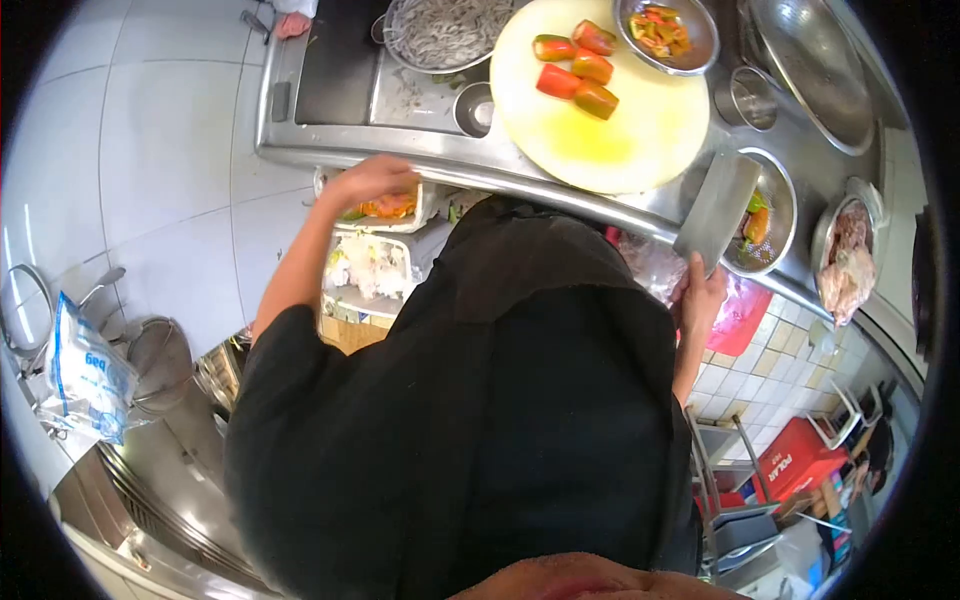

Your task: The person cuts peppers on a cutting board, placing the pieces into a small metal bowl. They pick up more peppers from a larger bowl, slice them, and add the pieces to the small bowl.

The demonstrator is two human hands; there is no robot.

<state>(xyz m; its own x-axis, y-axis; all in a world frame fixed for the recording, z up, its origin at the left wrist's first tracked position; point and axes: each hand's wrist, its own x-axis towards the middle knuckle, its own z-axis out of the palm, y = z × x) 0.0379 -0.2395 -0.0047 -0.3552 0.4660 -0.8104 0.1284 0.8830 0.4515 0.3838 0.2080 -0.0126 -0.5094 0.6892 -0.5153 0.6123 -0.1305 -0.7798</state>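
Five red-and-green pepper pieces [577, 72] lie clustered on a round, pale cutting board [625, 135], where a metal bowl [704, 38] of chopped pepper bits overlaps the far right edge. Lower than the board and to its left, the person's left hand [375, 183], fingers loosely curled, is over a white bin [427, 207] of orange and green scraps; whether it grips anything cannot be told. Just right of the board, the right hand [704, 288] is closed on the near end of a broad cleaver [722, 200], its blade partly covering a metal colander [784, 215] with peppers inside.
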